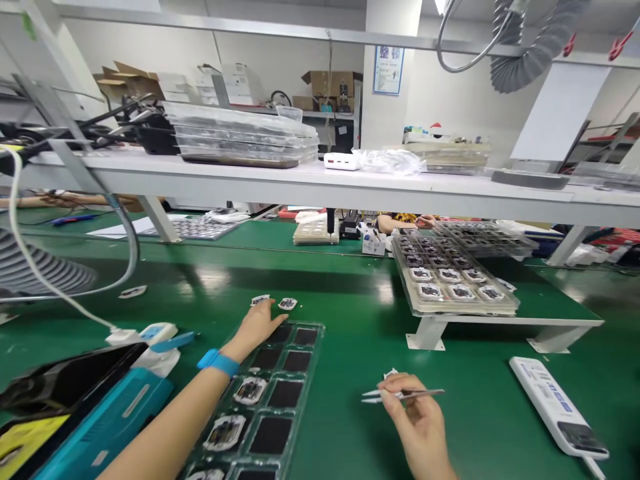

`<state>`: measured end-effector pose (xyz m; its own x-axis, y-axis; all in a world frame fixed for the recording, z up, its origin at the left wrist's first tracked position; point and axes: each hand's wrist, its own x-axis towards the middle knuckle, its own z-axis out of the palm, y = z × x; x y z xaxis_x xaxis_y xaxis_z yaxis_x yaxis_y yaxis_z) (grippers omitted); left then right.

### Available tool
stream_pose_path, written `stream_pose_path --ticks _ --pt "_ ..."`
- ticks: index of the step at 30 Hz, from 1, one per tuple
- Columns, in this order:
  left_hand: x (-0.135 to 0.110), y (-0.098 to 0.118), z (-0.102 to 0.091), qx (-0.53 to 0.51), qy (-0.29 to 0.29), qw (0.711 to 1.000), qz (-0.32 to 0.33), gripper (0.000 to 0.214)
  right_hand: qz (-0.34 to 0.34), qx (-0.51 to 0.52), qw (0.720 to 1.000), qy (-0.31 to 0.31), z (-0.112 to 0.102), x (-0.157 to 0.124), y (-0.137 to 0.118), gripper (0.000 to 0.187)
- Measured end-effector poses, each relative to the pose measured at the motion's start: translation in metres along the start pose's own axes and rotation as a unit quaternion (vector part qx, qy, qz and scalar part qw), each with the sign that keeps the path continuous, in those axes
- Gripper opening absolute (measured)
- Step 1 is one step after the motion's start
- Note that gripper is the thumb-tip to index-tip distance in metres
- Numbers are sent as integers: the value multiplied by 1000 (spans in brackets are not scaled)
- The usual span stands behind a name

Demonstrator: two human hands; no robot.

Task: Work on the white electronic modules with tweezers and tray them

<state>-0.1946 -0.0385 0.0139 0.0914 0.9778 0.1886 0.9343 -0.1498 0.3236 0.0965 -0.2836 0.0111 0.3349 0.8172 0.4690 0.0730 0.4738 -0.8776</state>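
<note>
The counter (pixel 340 353) lies open between the left hand (pixel 259 327) and right hand (pixel 415 420). Raised trays (pixel 450 280) block the way ahead-right; a power strip (pixel 553 403) blocks farther right.

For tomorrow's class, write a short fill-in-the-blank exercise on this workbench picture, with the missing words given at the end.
The right hand pinches a pair of ____.
The wristband on the left forearm is ____.
The clear plastic tray under that forearm has ____ compartments.
The bench mat is ____.

Missing words: tweezers, blue, black, green.
</note>
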Motion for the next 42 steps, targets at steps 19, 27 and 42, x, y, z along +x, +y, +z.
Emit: stream_pose_path --ticks 19,27,42 --pt "2 42 0 -236 -44 971 15 28 -9 -14 1000 -5 0 4 -3 1" --pt "-130 135 -4 -463 -223 857 39 51 9 23 999 35 -5 9 -11 1" --pt "-183 166 2 -540 -350 765 -28 45 23 -67 993 -90 -3 11 -11 3"
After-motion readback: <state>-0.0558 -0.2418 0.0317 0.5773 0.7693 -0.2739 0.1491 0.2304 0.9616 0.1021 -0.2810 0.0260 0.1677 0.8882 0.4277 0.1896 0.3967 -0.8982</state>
